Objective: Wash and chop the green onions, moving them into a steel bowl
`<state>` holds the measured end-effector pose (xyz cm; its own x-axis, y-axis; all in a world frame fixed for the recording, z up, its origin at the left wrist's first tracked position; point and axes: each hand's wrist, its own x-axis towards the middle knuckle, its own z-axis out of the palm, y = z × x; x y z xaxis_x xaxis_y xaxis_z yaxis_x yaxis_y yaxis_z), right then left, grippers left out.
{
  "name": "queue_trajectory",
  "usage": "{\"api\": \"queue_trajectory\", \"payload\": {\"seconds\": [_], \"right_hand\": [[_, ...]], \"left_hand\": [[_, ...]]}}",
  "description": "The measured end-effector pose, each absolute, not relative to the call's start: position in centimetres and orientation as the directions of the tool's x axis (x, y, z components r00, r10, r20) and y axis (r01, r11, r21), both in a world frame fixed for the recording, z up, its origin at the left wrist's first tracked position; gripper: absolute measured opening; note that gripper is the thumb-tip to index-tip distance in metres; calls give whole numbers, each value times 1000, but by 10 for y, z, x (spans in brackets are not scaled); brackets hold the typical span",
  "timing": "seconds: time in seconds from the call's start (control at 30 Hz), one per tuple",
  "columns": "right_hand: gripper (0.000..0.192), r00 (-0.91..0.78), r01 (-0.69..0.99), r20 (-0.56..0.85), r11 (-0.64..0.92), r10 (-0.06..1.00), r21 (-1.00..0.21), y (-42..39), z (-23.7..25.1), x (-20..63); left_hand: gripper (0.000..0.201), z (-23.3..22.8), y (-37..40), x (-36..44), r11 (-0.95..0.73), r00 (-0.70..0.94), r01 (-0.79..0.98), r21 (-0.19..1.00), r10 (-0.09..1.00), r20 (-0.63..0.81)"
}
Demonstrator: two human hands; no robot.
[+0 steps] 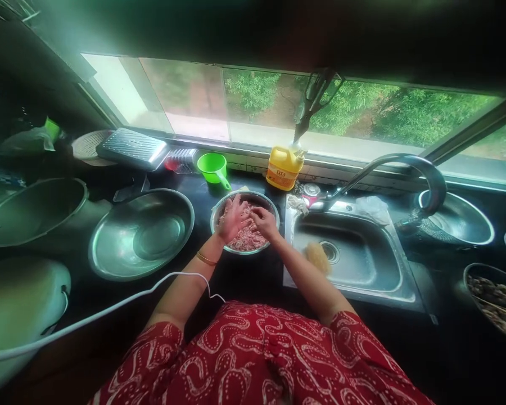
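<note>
A steel bowl (219, 206) of pink minced meat (248, 239) stands on the dark counter just left of the sink. My left hand (233, 219) hovers over the meat with fingers spread and bits of meat stuck to it. My right hand (265, 220) is beside it over the bowl, fingers curled and pinching at the left hand's fingertips. A gold bangle (205, 259) sits on my left wrist.
A large steel basin (141, 233) lies left of the bowl, a bigger pot (31, 211) further left. A green cup (213, 167) and yellow bottle (283, 167) stand by the window. The sink (348, 256) with curved tap (398, 166) is right; a white cable (109, 306) crosses the counter.
</note>
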<state>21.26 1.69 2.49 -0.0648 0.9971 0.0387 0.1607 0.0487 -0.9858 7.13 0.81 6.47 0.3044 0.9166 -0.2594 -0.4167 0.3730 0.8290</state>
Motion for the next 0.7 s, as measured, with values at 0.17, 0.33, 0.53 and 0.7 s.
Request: {"api": "queue_trajectory", "payload": {"seconds": [0.17, 0.33, 0.53, 0.7], "right_hand": [[36, -137, -33, -97, -103, 986, -994, 20, 40, 225], [38, -261, 653, -49, 138, 964, -745, 21, 31, 227], [23, -300, 800, 63, 287, 952, -526, 23, 22, 218], [22, -242, 569, 211, 315, 947, -760, 24, 23, 212]], "left_hand": [[75, 34, 24, 51, 139, 154, 92, 986, 976, -152], [54, 22, 23, 42, -217, 156, 649, 729, 976, 152], [48, 22, 15, 52, -242, 192, 870, 430, 969, 157], [65, 20, 19, 55, -201, 159, 913, 354, 977, 145]]}}
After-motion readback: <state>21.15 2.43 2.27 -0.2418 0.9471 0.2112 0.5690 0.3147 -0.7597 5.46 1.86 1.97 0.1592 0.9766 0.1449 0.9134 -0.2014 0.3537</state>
